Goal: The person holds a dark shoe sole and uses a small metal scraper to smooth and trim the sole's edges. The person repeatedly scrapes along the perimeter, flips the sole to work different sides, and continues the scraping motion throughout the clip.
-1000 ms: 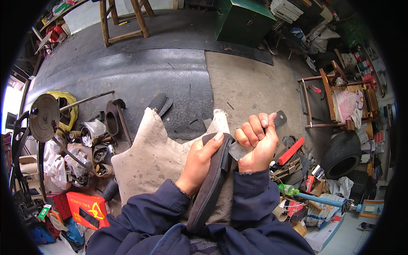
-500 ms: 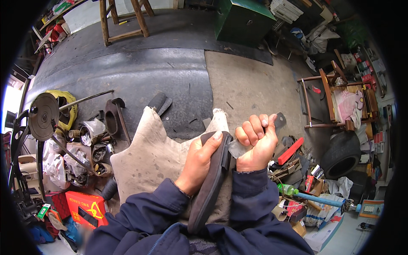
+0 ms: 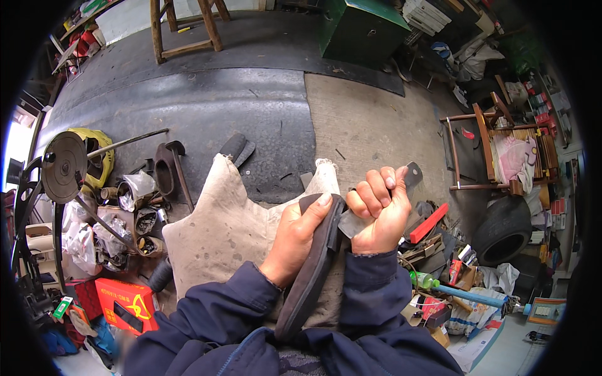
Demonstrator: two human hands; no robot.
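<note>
A dark brown shoe [image 3: 301, 294] with a black sole lies lengthwise over my lap, on a stained beige apron [image 3: 210, 235]. My left hand [image 3: 290, 241] is wrapped round its far part, thumb on top near the end. In my fist, my right hand [image 3: 379, 213] grips a flat metal knife [image 3: 353, 224]. Its wide blade comes out on the shoe's side, at or very near the sole edge; I cannot tell whether it touches. The knife's other end, with a small hole, sticks out beyond my fingers. A small black flap stands out from the sole edge beside the blade.
At left stands a hand-cranked machine with a round wheel [image 3: 64, 166], near bags of small parts and a red box [image 3: 127, 305]. At right are a tyre [image 3: 501, 230], a wooden chair [image 3: 483, 144] and piled scraps. A green chest [image 3: 362, 31] and wooden stool [image 3: 187, 47] stand farther off.
My right hand and the knife have shifted very slightly down and to the right along the sole edge. The shoe has tilted a little; my left hand keeps its grip.
</note>
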